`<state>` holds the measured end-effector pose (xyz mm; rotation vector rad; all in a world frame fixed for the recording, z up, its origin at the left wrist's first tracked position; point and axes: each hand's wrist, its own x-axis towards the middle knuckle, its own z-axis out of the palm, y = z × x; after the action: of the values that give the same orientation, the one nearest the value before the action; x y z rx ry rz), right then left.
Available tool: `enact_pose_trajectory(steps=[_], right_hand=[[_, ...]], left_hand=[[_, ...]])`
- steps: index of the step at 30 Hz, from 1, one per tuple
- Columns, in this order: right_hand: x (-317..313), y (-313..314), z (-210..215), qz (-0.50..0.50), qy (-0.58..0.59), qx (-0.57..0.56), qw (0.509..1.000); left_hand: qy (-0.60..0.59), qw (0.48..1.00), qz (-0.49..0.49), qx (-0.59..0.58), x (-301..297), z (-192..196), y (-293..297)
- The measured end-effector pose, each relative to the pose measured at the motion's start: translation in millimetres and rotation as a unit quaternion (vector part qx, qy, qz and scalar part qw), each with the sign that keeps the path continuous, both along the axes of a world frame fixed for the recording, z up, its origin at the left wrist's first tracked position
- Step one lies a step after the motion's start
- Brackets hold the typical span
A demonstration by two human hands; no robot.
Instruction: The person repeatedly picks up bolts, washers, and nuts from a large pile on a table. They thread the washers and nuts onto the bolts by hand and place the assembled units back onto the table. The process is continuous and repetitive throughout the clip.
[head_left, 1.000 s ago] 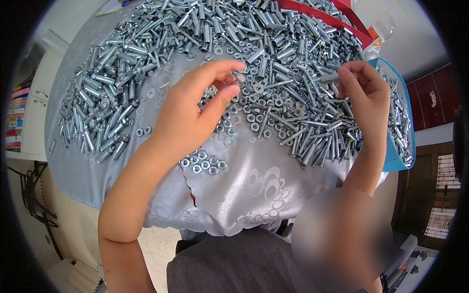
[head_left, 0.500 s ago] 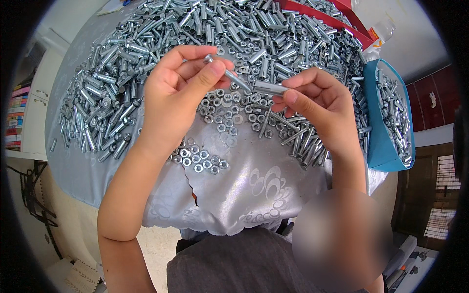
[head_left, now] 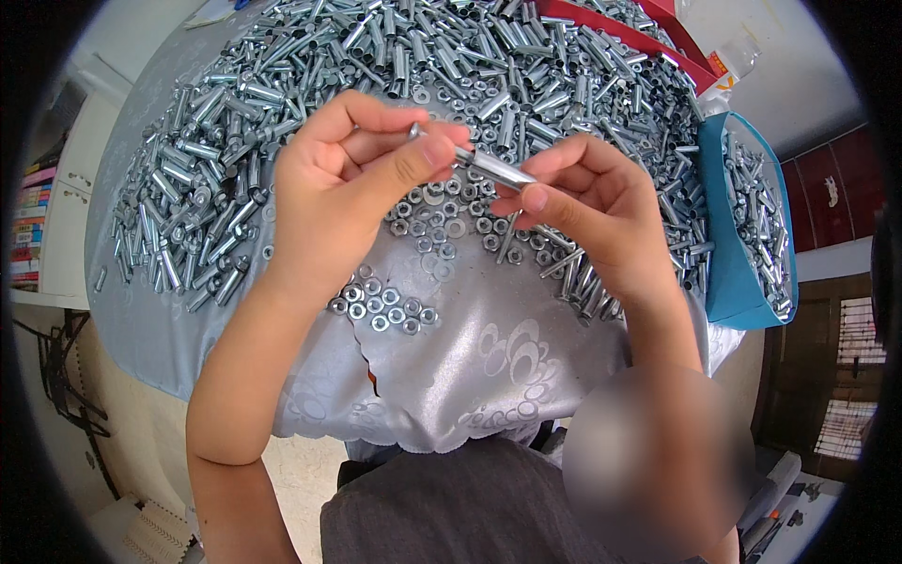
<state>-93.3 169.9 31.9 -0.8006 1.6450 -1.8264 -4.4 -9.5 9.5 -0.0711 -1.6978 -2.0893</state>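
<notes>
My left hand [head_left: 343, 193] pinches a silver bolt [head_left: 415, 131] between thumb and fingers, its head showing above the thumb. Opposite it, my right hand [head_left: 601, 216] grips the lower end of a shiny metal sleeve [head_left: 499, 170]. The bolt's shank runs into the sleeve's upper end, and the two lie in one slanting line above the table. Part of the shank is hidden behind my left fingers. Below the hands lie loose nuts [head_left: 390, 305] and flat washers [head_left: 455, 228].
A large heap of metal sleeves and bolts [head_left: 404, 61] spreads over the grey patterned tablecloth [head_left: 507, 376]. To the right stands a blue box [head_left: 728, 282] of long bolts [head_left: 766, 226]. A red tray [head_left: 691, 61] sits at the back right, beside a clear plastic bottle [head_left: 739, 58].
The sleeve has slid up over the bolt, so less shank shows. My right hand has moved left toward my left hand, which has shifted slightly right.
</notes>
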Motion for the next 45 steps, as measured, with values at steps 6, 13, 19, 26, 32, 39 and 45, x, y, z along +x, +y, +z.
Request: enact_pose_trajectory(steps=[6,13,19,26,32,39,45], right_hand=[[3.8,-3.7,-4.1,0.009,-0.052,-0.021,0.998],[4.8,-1.9,-4.3,0.057,-0.056,-0.021,0.997],[10.6,-4.0,-3.7,-0.001,0.01,-0.008,1.0],[-3.8,-0.3,-14.5,-0.081,0.193,0.04,0.977],[-2.3,-3.6,-18.9,0.005,0.481,0.098,0.871],[3.0,-9.9,-31.0,-0.01,0.573,0.146,0.806],[2.8,-10.6,-28.7,-0.009,0.61,0.171,0.774]], left_hand=[[0.065,0.97,0.029,-0.231,0.3,-6.4,3.5],[-0.018,0.95,0.012,-0.312,7.0,0.4,11.8],[-0.073,0.958,-0.038,-0.276,9.3,-3.2,9.9],[-0.086,0.995,0.016,-0.057,7.7,0.7,0.5],[-0.078,0.995,0.042,-0.04,4.3,1.0,2.7],[-0.085,0.994,0.054,-0.033,3.6,-2.2,2.3],[-0.091,0.994,0.055,-0.033,4.1,-1.6,4.0]])
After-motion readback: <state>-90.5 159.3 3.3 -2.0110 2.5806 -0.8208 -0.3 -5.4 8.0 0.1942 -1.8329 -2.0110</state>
